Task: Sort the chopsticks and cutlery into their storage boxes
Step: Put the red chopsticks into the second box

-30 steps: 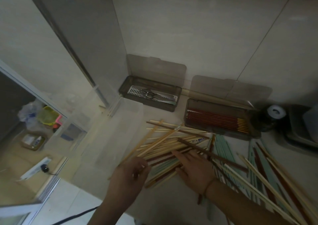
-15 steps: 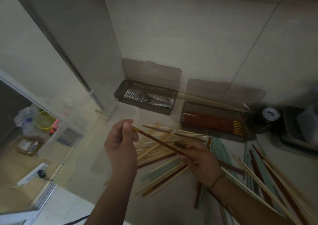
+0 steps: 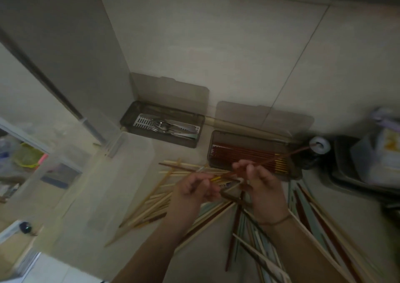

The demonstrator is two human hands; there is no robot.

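My left hand (image 3: 192, 190) and my right hand (image 3: 263, 184) both pinch one red-brown chopstick (image 3: 279, 158) with a yellow end, held above the counter. Its thin tip points right, over the right smoked box (image 3: 216, 144), which holds a row of matching red chopsticks (image 3: 244, 154). The left smoked box (image 3: 162, 135) by the wall holds metal cutlery (image 3: 166, 127) on a slotted tray. A loose pile of chopsticks (image 3: 151, 202), pale wood, red and light green, is spread under and to the right of my hands.
A clear plastic bin (image 3: 129, 153) stands left of the pile, at the counter's edge. A dark container (image 3: 368, 174) and a small round white-topped object (image 3: 319, 146) sit at the right. The wall rises just behind both boxes, their lids leaning on it.
My hands lifted one red-brown chopstick from the pile, turned it, and carried it right, toward the box of red chopsticks. The view also shifted right.
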